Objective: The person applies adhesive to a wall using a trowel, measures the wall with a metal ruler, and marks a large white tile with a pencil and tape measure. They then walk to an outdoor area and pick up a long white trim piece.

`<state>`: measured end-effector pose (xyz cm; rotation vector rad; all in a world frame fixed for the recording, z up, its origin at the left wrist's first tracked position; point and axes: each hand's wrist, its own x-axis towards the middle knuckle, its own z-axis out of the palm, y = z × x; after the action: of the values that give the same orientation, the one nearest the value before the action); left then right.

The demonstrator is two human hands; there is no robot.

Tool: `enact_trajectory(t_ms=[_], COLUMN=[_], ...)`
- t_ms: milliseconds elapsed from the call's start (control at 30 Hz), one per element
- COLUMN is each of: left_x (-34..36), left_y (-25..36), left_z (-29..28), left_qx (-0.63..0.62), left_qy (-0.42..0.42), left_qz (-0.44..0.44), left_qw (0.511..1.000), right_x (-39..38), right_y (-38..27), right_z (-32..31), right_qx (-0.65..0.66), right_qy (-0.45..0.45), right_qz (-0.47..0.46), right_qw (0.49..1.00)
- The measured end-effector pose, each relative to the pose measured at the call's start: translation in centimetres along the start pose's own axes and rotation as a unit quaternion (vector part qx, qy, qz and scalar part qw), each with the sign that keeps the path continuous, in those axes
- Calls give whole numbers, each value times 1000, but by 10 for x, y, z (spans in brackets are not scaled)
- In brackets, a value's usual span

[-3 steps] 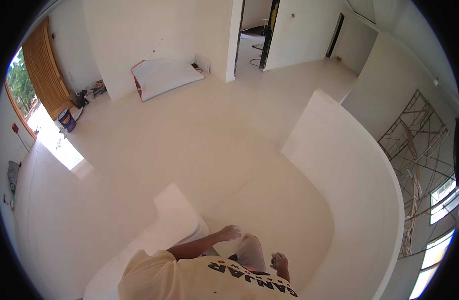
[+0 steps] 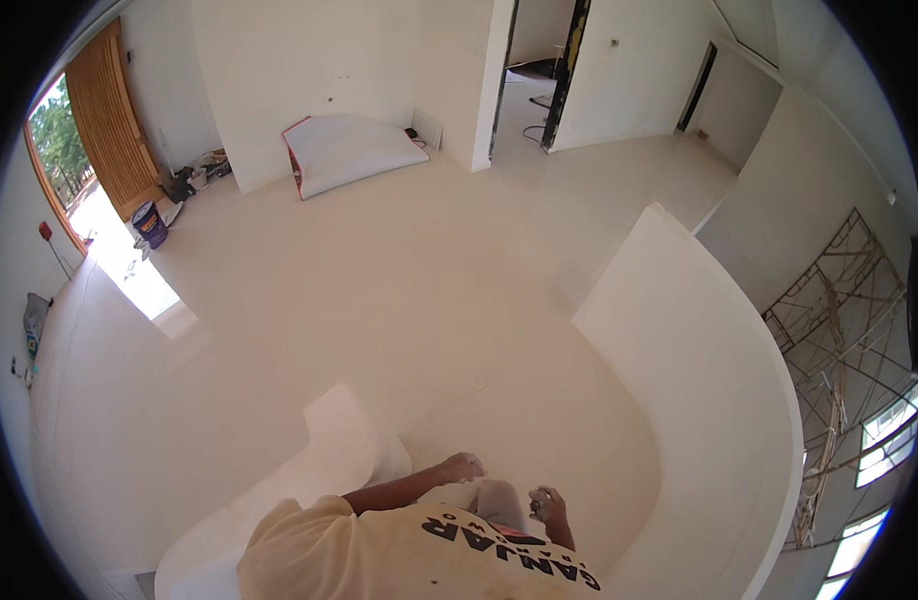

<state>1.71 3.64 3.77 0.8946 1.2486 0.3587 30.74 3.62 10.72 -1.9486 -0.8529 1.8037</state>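
Note:
My left hand point(image 2: 463, 466), pale with dust, reaches out beside my bent knee point(image 2: 498, 499), its fingers curled; whatever they might hold is hidden. On the other side of the knee, my right hand point(image 2: 547, 503) grips a small dark object too small to name. I wear a cream shirt with dark printing. A low curved white ledge point(image 2: 279, 500) lies along my left, and a taller curved white partition point(image 2: 709, 350) sweeps round my right.
Beyond lies a pale floor point(image 2: 399, 280). A folded sheet point(image 2: 351, 152) leans near the back wall, a bucket point(image 2: 150, 226) stands by the open wooden door point(image 2: 106, 120), and a doorway point(image 2: 529, 80) opens at the back. Metal scaffolding point(image 2: 834, 300) rises beyond the partition.
My view has shifted slightly, so the far room sits further right. My right hand has risen a little; my left hand is almost unmoved.

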Motion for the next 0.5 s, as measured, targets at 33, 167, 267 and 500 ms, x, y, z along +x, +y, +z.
enact_trajectory(t_ms=[33, 167, 267, 500], left_x=[23, -4, -5, -7], left_y=[65, 137, 186, 199], left_z=[-24, -92, -112, -198], left_qx=[-21, -173, -326, -437], left_qy=[26, 97, 123, 210], left_qz=[23, 7, 55, 121], left_qw=[999, 980, 936, 866], right_x=[26, 70, 81, 115], right_y=[-89, -209, -297, -414], right_z=[-1, 82, 115, 229], right_qx=[-34, -160, -319, -461], right_qy=[-50, -219, -271, -402], right_qz=[-66, -208, -316, -314], right_qw=[996, 940, 852, 726])
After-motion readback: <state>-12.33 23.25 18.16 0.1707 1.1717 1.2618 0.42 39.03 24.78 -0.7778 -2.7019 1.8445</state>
